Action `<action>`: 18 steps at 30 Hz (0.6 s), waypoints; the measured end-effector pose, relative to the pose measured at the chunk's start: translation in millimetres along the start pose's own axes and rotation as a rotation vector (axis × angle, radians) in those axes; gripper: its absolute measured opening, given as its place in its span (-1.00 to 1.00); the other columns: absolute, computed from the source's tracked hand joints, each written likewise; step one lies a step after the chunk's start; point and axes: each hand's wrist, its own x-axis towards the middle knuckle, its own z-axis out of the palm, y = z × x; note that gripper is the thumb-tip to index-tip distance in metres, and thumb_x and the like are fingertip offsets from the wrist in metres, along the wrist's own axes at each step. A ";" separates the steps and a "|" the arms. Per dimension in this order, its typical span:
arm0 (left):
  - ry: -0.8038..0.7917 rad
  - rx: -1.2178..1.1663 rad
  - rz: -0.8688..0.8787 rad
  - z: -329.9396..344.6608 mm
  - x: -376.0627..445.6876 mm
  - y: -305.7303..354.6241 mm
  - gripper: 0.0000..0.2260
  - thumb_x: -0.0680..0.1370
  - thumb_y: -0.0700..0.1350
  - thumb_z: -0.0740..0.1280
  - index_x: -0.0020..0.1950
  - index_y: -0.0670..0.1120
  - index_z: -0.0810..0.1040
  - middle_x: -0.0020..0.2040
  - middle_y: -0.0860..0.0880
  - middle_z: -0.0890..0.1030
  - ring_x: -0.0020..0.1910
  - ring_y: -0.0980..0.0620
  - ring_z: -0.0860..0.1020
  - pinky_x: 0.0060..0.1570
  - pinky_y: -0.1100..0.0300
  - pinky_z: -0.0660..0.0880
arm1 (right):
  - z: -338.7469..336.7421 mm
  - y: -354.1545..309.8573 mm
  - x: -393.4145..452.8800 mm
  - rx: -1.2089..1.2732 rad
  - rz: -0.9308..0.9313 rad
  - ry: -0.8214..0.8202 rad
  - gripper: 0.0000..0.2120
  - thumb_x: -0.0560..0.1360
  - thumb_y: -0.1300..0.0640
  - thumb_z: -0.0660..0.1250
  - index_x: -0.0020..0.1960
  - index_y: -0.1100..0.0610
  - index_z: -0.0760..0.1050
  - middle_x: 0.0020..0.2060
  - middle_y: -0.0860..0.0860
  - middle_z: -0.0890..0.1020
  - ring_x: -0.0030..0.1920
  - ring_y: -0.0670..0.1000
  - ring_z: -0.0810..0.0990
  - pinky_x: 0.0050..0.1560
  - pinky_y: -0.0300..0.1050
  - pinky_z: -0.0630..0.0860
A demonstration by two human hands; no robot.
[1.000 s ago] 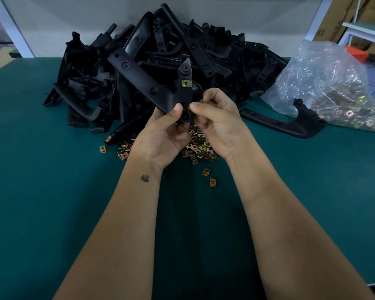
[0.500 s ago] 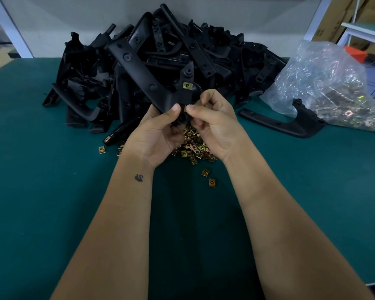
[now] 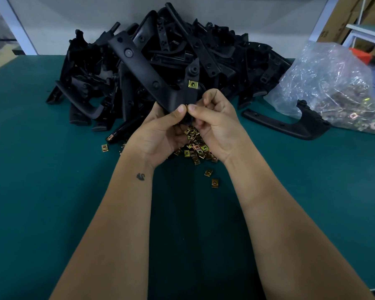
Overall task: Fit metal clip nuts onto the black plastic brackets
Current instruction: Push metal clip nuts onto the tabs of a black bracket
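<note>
Holding the black bracket raised above the bench, you steady its lower end with your left hand, fingers curled round it, likely so the tab stays still. Your right hand pinches at that same end, thumbs meeting; a sliver of brass shows there, probably a clip nut being pushed on, though most of it is hidden. One fitted clip nut already sits on the upper tab. Directly below your hands lies the heap of loose clip nuts, close for the next pick. Behind is the pile of brackets; to the right, a single bracket and a plastic bag. Open bench lies towards you.
</note>
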 end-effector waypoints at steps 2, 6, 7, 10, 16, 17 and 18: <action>-0.019 -0.002 -0.009 -0.3 -0.4 0.1 -0.72 0.49 -0.13 0.35 0.19 0.01 0.45 0.12 -0.06 0.58 -0.17 0.04 0.53 -0.39 0.30 0.30 | -0.7 0.0 -0.2 -0.004 0.006 -0.012 -0.66 0.49 0.48 0.29 -0.21 0.09 0.29 -0.44 -0.07 0.44 -0.43 -0.15 0.39 -0.36 -0.29 0.34; -0.060 -0.010 -0.012 -2.8 -0.1 0.6 -0.75 0.51 -0.13 0.35 0.16 0.01 0.46 0.04 -0.02 0.62 -0.18 0.06 0.57 -0.38 0.30 0.29 | -2.5 -0.8 -0.2 -0.013 0.015 -0.037 -0.67 0.50 0.48 0.28 -0.21 0.09 0.29 -0.46 -0.10 0.46 -0.44 -0.16 0.40 -0.32 -0.27 0.34; -0.061 -0.017 -0.012 -3.1 0.6 -0.2 -0.77 0.51 -0.13 0.34 0.15 0.01 0.48 0.03 -0.02 0.62 -0.17 0.06 0.56 -0.38 0.32 0.31 | -3.1 -1.2 0.1 -0.012 0.018 -0.033 -0.67 0.50 0.48 0.28 -0.20 0.10 0.30 -0.45 -0.09 0.47 -0.44 -0.16 0.40 -0.31 -0.26 0.34; -0.049 -0.099 0.014 -0.3 3.5 -4.6 -0.81 0.55 -0.18 0.33 0.16 -0.02 0.51 0.06 -0.04 0.64 -0.11 0.04 0.58 -0.32 0.29 0.47 | -4.6 -2.7 0.7 0.003 0.018 0.001 -0.71 0.49 0.45 0.31 -0.19 0.11 0.35 -0.40 -0.05 0.49 -0.42 -0.14 0.41 -0.32 -0.29 0.40; 0.062 -0.325 0.094 4.4 7.3 -12.2 -0.79 0.57 -0.25 0.29 0.19 -0.09 0.51 0.04 -0.06 0.66 -0.05 0.05 0.62 -0.09 0.28 0.56 | 4.2 3.1 0.5 -0.130 -0.052 0.180 -0.90 0.55 0.27 0.36 -0.12 0.12 0.52 -0.33 -0.05 0.57 -0.39 -0.13 0.48 -0.32 -0.25 0.45; 0.078 -0.347 0.102 5.2 7.8 -12.7 -0.81 0.59 -0.25 0.27 0.18 -0.08 0.51 0.02 -0.05 0.66 -0.07 0.06 0.61 -0.09 0.28 0.56 | 5.6 4.2 0.2 -0.201 -0.092 0.213 -0.92 0.55 0.23 0.36 -0.12 0.12 0.54 -0.32 -0.06 0.58 -0.38 -0.14 0.49 -0.31 -0.25 0.45; 0.092 -0.366 0.112 6.3 8.6 -13.0 -0.82 0.62 -0.26 0.24 0.17 -0.08 0.52 0.00 -0.05 0.67 -0.08 0.06 0.60 -0.09 0.29 0.56 | 6.9 5.0 -0.8 -0.299 -0.140 0.237 -0.93 0.55 0.19 0.38 -0.12 0.12 0.55 -0.32 -0.08 0.59 -0.37 -0.15 0.51 -0.31 -0.27 0.46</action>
